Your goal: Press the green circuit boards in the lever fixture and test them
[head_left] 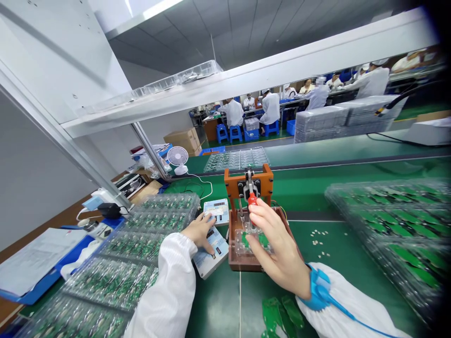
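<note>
Green-matted workbench [218,300] fills the head view, with co-workers in white coats [232,112] at 1 o'clock beyond three blue stools [221,134]. Four clear trays of green circuit boards [134,246] line up from 7 to 9 o'clock, and one more tray [387,230] sits at 3 o'clock. The left hand [200,232] spreads narrowly across two blue-and-white handheld testers [211,251], a fingertip on the lower one. The right hand [275,249] opens wide around an orange-framed test fixture [232,183] at the centre, its fingers [260,209] closing on one red clamp handle [252,199]. One green board [262,240] lies in the fixture's clear holder, beneath that hand. A few loose green boards [278,314] lie at 6 o'clock.
</note>
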Tool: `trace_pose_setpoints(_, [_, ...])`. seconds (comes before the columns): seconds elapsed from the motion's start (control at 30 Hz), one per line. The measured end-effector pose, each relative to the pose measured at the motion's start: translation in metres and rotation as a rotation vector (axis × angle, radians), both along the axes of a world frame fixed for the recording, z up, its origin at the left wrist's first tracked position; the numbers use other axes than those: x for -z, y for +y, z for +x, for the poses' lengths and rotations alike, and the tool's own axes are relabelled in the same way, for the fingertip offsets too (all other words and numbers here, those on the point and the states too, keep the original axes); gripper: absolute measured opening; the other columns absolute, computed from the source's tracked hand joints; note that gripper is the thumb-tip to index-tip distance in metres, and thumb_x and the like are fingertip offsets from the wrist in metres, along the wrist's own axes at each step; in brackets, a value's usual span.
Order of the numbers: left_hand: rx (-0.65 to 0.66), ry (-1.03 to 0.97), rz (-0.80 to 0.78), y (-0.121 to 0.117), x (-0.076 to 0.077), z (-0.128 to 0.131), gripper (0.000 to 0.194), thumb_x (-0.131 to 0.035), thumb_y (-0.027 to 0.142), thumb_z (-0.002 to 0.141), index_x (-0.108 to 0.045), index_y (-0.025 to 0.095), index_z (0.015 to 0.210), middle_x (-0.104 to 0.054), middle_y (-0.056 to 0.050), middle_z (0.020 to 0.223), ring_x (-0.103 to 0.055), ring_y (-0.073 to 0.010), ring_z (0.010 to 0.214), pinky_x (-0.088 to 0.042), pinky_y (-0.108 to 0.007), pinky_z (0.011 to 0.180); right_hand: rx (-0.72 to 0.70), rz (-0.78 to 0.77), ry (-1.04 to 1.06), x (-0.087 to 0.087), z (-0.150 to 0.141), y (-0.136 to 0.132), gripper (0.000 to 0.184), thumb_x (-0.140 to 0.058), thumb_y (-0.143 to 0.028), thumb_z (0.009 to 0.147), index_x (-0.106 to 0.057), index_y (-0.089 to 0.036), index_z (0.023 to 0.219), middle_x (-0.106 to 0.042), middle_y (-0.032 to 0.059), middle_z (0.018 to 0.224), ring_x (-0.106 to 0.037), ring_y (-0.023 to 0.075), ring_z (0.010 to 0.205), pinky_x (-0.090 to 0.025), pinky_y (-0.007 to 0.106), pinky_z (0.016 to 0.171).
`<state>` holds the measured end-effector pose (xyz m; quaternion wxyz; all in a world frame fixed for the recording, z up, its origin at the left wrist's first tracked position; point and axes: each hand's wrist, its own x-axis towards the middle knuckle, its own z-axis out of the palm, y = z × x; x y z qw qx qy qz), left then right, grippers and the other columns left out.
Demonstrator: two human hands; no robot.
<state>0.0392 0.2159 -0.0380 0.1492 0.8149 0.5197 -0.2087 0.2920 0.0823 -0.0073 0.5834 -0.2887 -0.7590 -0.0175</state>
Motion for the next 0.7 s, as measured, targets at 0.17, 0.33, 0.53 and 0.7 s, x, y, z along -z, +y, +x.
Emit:
trace_pose_setpoints(0.17, [0.013,0.015,0.007,-0.001,-0.005,0.001,0.136,-0.095,0.052,0.047,-0.03,0.018,0.162,-0.012,-0.019,0.171,-0.005,-0.0487,0.157,-0.02,-0.062,0.125,0.003,0.003,0.003,0.001,0.0,-0.001,0.074,-0.056,-0.001,0.097,-0.031,-0.029,0.161,-0.054,0.0078,0.152,-0.033,0.0264,0.155,-0.044,0.051,0.123])
trace_pose_setpoints(0.33, [0.019,0.093,-0.029,0.002,-0.001,0.004,0.14,-0.095,0.054,0.05,-0.022,0.019,0.164,-0.005,-0.016,0.173,0.0,-0.0452,0.158,-0.018,-0.061,0.126,0.005,0.01,0.004,0.004,-0.001,0.0,0.073,-0.057,-0.002,0.096,-0.033,-0.027,0.161,-0.053,0.0083,0.153,-0.031,0.0262,0.156,-0.042,0.05,0.124])
trace_pose_setpoints(0.53, [-0.005,0.154,-0.01,-0.005,-0.014,0.016,0.134,-0.097,0.046,0.052,-0.027,0.02,0.162,-0.002,-0.015,0.173,0.003,-0.0438,0.158,-0.017,-0.061,0.126,0.007,0.021,0.019,-0.001,-0.003,0.0,0.072,-0.056,-0.002,0.097,-0.033,-0.026,0.161,-0.053,0.0088,0.152,-0.034,0.0237,0.155,-0.041,0.046,0.124])
trace_pose_setpoints(0.7, [-0.12,-0.01,0.161,-0.061,-0.048,0.027,0.092,-0.09,0.03,0.064,-0.051,0.019,0.146,-0.054,-0.018,0.151,-0.048,-0.0409,0.142,-0.039,-0.052,0.118,0.006,0.006,0.015,-0.001,-0.003,-0.002,0.072,-0.054,0.0,0.097,-0.033,-0.026,0.16,-0.051,0.008,0.154,-0.034,0.0221,0.154,-0.038,0.043,0.126])
